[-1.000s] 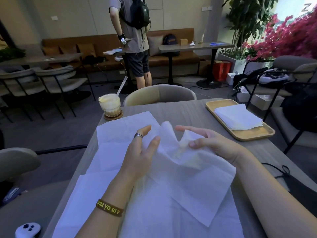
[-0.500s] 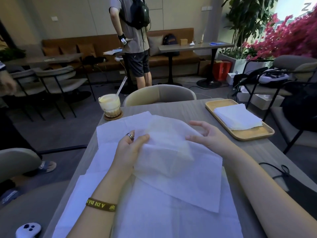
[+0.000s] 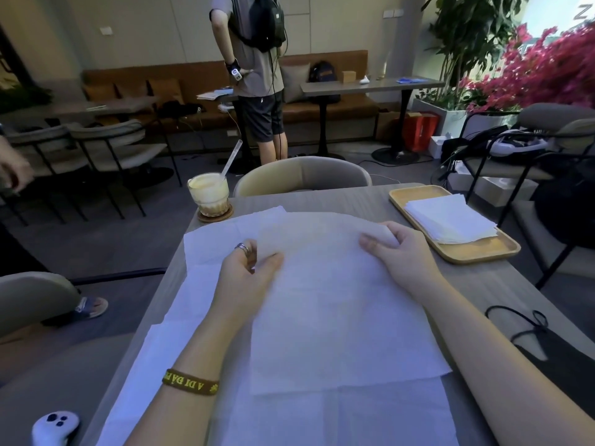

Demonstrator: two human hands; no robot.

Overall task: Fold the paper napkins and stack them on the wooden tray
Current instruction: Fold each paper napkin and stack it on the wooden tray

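Grey wood-grain rectangular table (image 3: 325, 201) fills the centre, and the rectangular light wooden tray (image 3: 476, 256) sits at its far right, long side running along the table's right edge. Places below are given from the tray.

Beige rounded upholstered chair (image 3: 302, 175) stands left of the tray and beyond it, tucked against the table's far edge.

Spread of unfolded white paper napkins (image 3: 180, 342) lies left of the tray, from about level with it down to the near edge of frame. Its left edges reach or overhang the table's left side.

Top white paper napkin (image 3: 341, 323) lies on that spread, left of the tray and nearer the camera. Its near edge is flat and straight. The far edge looks slightly raised, though that is hard to confirm. A strip of bare tabletop separates its right edge from the tray.

Stack of folded white napkins (image 3: 450, 220) sits on the tray, corners fanned a little and far corner poking over the tray rim. The tray's near end shows bare wood.

Black cloth face mask with ear loops (image 3: 553, 349) lies nearer the camera than the tray, at the table's right edge.

Left hand (image 3: 248, 278), ring on one finger, is well left of the tray. Thumb and fingers pinch the top napkin's far left edge.

Right hand (image 3: 402, 255) is just left of the tray, not touching it. Its fingers curl over the napkin's far right corner, gripping it.

Clear glass of creamy yellow drink with straw (image 3: 209, 194) stands on a round coaster, far left of the tray at the table's far left corner.

White handheld controller (image 3: 54, 429) is far left of the tray and near the camera, off the table.
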